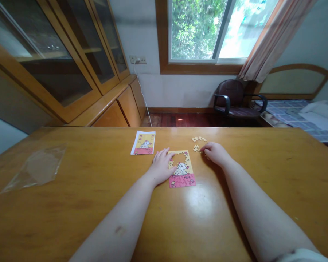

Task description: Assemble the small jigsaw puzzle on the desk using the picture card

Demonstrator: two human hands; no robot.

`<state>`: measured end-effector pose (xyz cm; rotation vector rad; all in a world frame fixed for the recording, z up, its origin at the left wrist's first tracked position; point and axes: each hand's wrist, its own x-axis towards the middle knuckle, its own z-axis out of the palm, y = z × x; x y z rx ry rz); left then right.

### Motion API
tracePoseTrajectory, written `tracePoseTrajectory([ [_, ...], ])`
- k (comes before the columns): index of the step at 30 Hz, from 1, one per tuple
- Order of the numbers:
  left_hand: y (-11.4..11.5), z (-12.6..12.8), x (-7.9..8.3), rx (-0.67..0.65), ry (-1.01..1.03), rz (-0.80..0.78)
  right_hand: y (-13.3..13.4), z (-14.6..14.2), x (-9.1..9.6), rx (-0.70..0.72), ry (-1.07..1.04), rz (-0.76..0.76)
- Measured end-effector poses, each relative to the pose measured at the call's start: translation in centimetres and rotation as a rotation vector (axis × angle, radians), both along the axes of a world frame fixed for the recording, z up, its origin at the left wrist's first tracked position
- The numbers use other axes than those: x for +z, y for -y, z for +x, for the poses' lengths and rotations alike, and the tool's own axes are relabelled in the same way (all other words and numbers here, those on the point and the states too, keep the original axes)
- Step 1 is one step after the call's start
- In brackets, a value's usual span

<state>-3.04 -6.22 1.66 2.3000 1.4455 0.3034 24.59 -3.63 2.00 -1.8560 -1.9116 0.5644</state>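
A jigsaw puzzle [182, 181] in yellow and pink, with a white cartoon animal, lies flat on the wooden table. Bare table shows through a gap in its upper middle. My left hand [161, 166] rests on the puzzle's left edge, fingers spread. Several loose puzzle pieces [198, 139] lie beyond the puzzle's top right corner. Over the nearer of these pieces, my right hand [215, 153] has its fingertips down together at the tabletop. Whatever is between those fingertips is hidden. Left of the puzzle lies a picture card [143, 142] with the same design.
A clear plastic bag [45, 165] lies on the left of the table [104, 218]. Past the far edge stand a glass-door cabinet [98, 91], an office chair [232, 98] and a bed [295, 116]. A window [199, 32] is in the far wall.
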Motion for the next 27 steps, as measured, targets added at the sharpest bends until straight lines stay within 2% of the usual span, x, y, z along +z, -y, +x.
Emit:
tracePoseTrajectory([
  [3, -0.1, 0.0, -0.1, 0.000, 0.000, 0.018, 0.0, 0.0, -0.1, -0.051, -0.057, -0.093],
  [7, -0.1, 0.0, -0.2, 0.003, -0.007, 0.025, -0.6, 1.5, -0.7, -0.293, -0.124, 0.079],
  [10, -0.2, -0.1, -0.5, -0.002, 0.002, 0.031, -1.0, 3.0, -1.3, -0.404, -0.139, 0.067],
  [12, -0.2, -0.1, -0.6, -0.001, 0.004, 0.035, -1.2, 3.5, -1.6, -0.384, -0.110, 0.056],
  [15, -0.2, -0.1, -0.7, -0.003, 0.002, 0.034, -1.3, 3.3, -1.7, -0.271, -0.035, 0.075],
  [20, -0.1, 0.0, -0.1, 0.000, -0.014, 0.019, -1.0, 2.2, -1.5, -0.097, -0.039, 0.000],
  [24, -0.1, 0.2, 0.1, 0.006, -0.025, 0.010, -1.3, 1.8, -2.0, -0.098, 0.030, 0.175],
  [27, -0.1, 0.2, 0.0, 0.010, -0.034, 0.004, -1.6, 1.5, -2.8, -0.024, 0.174, 0.187],
])
